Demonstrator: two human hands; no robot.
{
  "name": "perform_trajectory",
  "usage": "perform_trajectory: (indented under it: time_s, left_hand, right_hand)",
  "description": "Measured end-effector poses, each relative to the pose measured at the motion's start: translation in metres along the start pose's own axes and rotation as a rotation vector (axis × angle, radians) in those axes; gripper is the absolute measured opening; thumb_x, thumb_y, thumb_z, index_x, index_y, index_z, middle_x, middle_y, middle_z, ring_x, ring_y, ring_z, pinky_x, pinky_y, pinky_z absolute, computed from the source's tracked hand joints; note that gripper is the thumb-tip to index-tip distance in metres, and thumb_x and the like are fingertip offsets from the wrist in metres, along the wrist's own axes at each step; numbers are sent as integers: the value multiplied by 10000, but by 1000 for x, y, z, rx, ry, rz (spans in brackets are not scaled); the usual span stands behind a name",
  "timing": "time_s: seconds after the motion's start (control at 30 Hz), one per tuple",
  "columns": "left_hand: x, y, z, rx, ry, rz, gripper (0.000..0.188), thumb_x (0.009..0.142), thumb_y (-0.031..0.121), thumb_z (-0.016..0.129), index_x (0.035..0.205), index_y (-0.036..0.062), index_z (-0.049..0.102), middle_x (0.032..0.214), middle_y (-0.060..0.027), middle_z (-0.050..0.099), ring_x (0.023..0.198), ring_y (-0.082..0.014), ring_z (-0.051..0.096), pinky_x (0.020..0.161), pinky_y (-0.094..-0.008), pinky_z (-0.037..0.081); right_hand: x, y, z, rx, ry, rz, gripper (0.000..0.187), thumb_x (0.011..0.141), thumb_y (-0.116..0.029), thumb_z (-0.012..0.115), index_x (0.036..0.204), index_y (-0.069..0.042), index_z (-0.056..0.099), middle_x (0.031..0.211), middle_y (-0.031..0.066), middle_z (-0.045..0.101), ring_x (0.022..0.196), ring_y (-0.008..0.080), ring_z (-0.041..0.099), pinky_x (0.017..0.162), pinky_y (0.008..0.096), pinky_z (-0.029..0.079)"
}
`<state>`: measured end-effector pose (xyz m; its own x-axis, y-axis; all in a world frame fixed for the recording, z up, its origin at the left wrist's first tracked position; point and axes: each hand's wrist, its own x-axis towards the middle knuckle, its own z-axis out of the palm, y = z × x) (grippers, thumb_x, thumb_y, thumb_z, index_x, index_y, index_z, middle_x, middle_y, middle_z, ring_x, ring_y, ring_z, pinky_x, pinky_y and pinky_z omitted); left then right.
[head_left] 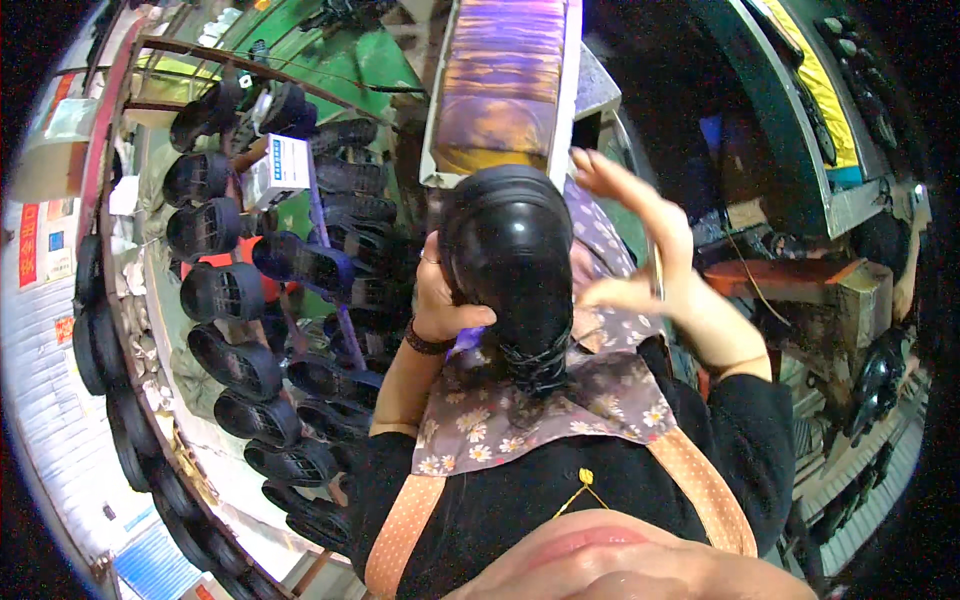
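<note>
A shiny black lace-up shoe (515, 225) is in front of my chest, its rounded toe pointing away from me and its dark laces (535, 365) nearest me. My left hand (440, 300) grips the shoe's left side, with the thumb lying on the upper. My right hand (645, 250) is just right of the shoe, thumb and fingers spread apart; I see nothing held between them. Right beyond the toe is the near end of a long white-rimmed trough (432, 140), its inside lit purple and orange. A flowered apron (490, 430) hangs below the shoe.
On the left stands a rack (225, 60) with rows of black shoe soles (220, 295) and a small white box (278, 170). A brown wooden bench (780, 275) stands at right, below a metal-edged frame with yellow material (820, 90). More black shoes (880, 380) are at far right.
</note>
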<state>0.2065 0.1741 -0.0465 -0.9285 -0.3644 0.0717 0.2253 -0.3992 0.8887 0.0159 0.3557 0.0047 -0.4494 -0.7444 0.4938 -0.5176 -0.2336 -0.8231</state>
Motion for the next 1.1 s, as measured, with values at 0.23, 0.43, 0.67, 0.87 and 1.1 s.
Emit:
perform_trajectory:
  time_s: [0.23, 0.43, 0.67, 0.87, 1.1]
  left_hand:
    - [7, 7, 24, 48, -33, -110, 1019, 586, 100, 887, 1391, -14, 272, 1350, -135, 450, 1258, -234, 442, 1089, -392, 317]
    - [23, -10, 24, 57, -191, -64, 954, 690, 229, 842, 1418, 7, 268, 1366, -112, 440, 1257, -200, 430, 1080, -349, 312]
    - [-16, -76, -41, -279, -31, -665, 925, 856, 747, 290, 1399, 5, 384, 1377, -87, 481, 1275, -191, 439, 1092, -346, 317]
    - [-32, -38, -17, -195, 131, -344, 634, 784, 207, 758, 1295, -31, 467, 1213, -108, 592, 1079, -165, 589, 945, -325, 475]
    - [-50, -43, -37, -112, 115, -447, 789, 705, 56, 808, 1369, -28, 391, 1277, -89, 550, 1141, -163, 536, 1011, -324, 418]
  right_hand:
    - [49, -15, -10, 272, -343, 172, 910, 566, -229, 909, 1317, -3, 447, 1200, 134, 583, 1133, 221, 558, 1001, 357, 410]
    - [29, -18, -15, 160, -148, 422, 776, 547, -140, 886, 1210, 5, 511, 1089, 86, 625, 1035, 187, 590, 955, 341, 441]
    - [-30, 15, -33, 266, 562, 705, 494, 755, -213, 675, 1181, 4, 551, 1067, 118, 638, 947, 219, 632, 841, 343, 510]
    - [-155, 81, -17, 639, 759, 1117, 324, 910, -373, 571, 1098, -113, 621, 878, 21, 691, 838, 172, 632, 733, 365, 528]
    - [-258, 99, -10, 334, 260, 1305, 523, 868, -149, 620, 1348, -39, 445, 1311, 118, 531, 1190, 234, 510, 997, 388, 414]
